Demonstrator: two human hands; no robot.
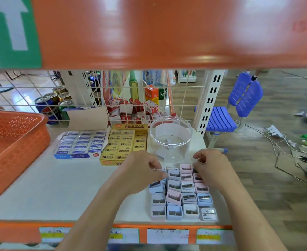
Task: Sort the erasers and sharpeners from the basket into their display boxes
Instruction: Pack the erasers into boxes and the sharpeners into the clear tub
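Note:
Several pastel sharpeners (182, 196) in blue, pink and white lie in neat rows on the white shelf (58, 187) at the front right. My left hand (140, 171) has its fingers curled on the sharpeners at the far left corner of the block. At the far right corner, my right hand (212, 165) curls its fingers on other sharpeners. Behind them stands a clear round tub (170, 138). A yellow box of 2B erasers (125, 142) and a blue-and-white box of erasers (80, 142) sit farther back. The orange basket (9, 145) is at the left.
A wire grid (40, 98) backs the shelf, with cans, cartons and small red boxes behind it. An orange shelf board (149, 33) hangs overhead. A blue chair (239, 105), cables and cardboard lie on the wooden floor to the right.

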